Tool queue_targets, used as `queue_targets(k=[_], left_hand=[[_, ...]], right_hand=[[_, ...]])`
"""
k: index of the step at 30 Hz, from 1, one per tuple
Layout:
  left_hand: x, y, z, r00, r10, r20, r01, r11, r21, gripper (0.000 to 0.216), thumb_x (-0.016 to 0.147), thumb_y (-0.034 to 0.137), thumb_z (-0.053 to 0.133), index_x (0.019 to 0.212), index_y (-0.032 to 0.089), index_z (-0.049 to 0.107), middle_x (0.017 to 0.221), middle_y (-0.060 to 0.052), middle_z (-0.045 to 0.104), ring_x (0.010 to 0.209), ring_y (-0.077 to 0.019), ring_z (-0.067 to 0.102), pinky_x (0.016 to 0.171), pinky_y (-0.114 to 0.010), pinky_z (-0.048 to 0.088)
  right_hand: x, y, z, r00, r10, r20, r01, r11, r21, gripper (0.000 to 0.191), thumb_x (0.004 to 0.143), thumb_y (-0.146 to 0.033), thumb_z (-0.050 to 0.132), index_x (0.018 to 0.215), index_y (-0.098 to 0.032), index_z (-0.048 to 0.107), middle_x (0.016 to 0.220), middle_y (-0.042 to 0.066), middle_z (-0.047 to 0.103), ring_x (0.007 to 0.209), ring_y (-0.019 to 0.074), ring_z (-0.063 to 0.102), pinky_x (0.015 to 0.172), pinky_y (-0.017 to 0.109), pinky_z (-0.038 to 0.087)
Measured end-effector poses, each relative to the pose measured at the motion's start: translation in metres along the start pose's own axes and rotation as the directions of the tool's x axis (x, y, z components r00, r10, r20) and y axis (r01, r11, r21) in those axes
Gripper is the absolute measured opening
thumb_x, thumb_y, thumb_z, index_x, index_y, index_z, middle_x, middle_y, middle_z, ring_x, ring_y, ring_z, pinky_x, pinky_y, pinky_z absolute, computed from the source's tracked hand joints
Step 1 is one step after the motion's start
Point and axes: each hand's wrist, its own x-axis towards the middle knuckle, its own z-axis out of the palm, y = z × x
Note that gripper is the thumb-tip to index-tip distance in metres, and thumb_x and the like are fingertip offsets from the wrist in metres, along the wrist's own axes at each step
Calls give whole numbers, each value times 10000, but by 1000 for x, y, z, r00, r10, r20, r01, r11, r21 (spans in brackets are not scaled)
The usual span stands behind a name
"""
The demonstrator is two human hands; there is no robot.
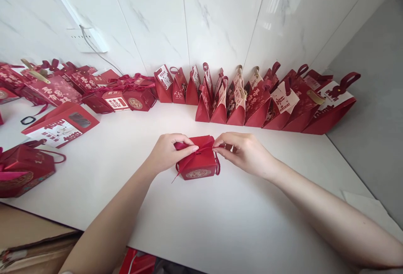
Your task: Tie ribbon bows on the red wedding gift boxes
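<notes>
A small red box point(199, 170) stands on the white worktop point(220, 223), near the centre of the view. At its nine o'clock, the left hand point(170, 152) has a narrow grip, with red ribbon point(206, 144) pinched between thumb and finger. At three o'clock, the right hand point(245, 152) pinches this ribbon also. Peaked red packages point(256, 106) stand in rows from eleven to two o'clock. Another red box point(34, 167) is well apart, at nine.
</notes>
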Motion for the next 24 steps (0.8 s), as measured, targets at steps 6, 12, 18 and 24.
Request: queue_targets(k=[6, 12, 18, 24], left_hand=[[0, 0, 2, 1000, 19, -13, -18, 998, 54, 268, 818, 464, 669, 803, 209, 751, 826, -14, 731, 730, -156, 624, 672, -252, 461], [-1, 1, 4, 999, 30, -23, -26, 988, 153, 278, 828, 477, 649, 788, 216, 736, 845, -11, 727, 717, -155, 607, 662, -265, 439], [-3, 3, 2, 999, 38, -33, -31, 984, 175, 322, 824, 512, 643, 759, 202, 698, 823, -16, 709, 705, -159, 591, 659, -277, 439], [-3, 2, -13, 989, 83, 122, -80, 996, -24, 413, 732, 486, 754, 1016, 209, 638, 1022, -36, 676, 840, -176, 628, 729, -273, 498]], right_hand=[[-5, -16, -1, 949, -311, 50, 312, 912, -267, 228, 991, -151, 437, 994, -215, 655, 949, 55, 655, 753, 145, 619, 606, 255, 453], [-7, -26, 2, 853, -455, 256, 523, 735, -432, 307, 976, -50, 376, 1039, -193, 641, 928, 45, 654, 764, 152, 591, 573, 275, 421], [-10, -27, 8, 860, -443, 255, 501, 828, -252, 218, 1017, -178, 412, 1008, -223, 626, 921, 22, 660, 740, 124, 610, 600, 253, 447], [-9, -13, 26, 903, -406, -138, 417, 906, 70, 591, 778, -523, 751, 1246, -246, 521, 1228, 121, 583, 1158, 264, 571, 970, 404, 483]])
